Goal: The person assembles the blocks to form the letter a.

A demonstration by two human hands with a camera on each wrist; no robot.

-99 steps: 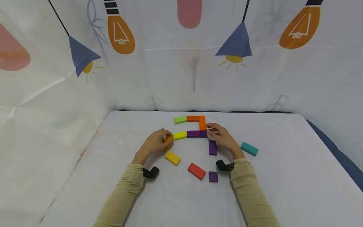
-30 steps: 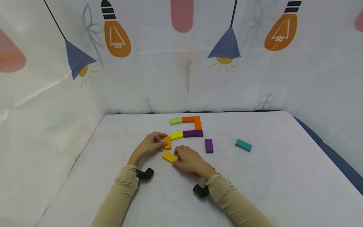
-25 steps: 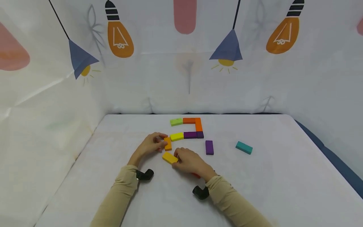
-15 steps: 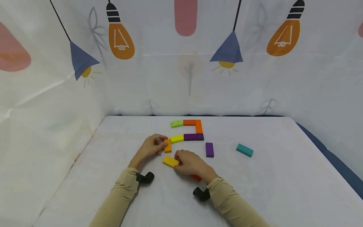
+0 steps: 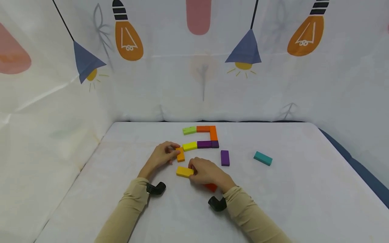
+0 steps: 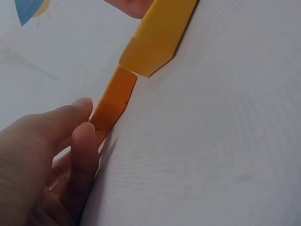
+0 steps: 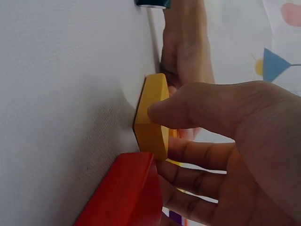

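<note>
My right hand [image 5: 208, 172] pinches a golden-yellow block [image 5: 183, 171] between thumb and fingers; the right wrist view shows the thumb [image 7: 178, 110] on its near face. The block lies low at the table surface. My left hand [image 5: 161, 157] holds the lower-left side of an orange block [image 5: 180, 155], fingertips at its edge. This orange block meets the left end of a bright yellow block [image 5: 190, 146], which continues into a purple block [image 5: 204, 144] and a small dark purple one [image 5: 214, 144]. Partly under my right hand lies a red block [image 7: 120, 193].
Orange blocks [image 5: 213, 133] and a lime-green block [image 5: 189, 130] extend the joined shape at the back. A loose purple block [image 5: 225, 158] stands right of my right hand, and a teal block [image 5: 263, 158] farther right. The white table [image 5: 304, 202] backs onto a patterned cloth.
My right hand has come from beside the purple blocks to the yellow block, which has turned straighter. My left hand has brought the orange block against the bright yellow one.
</note>
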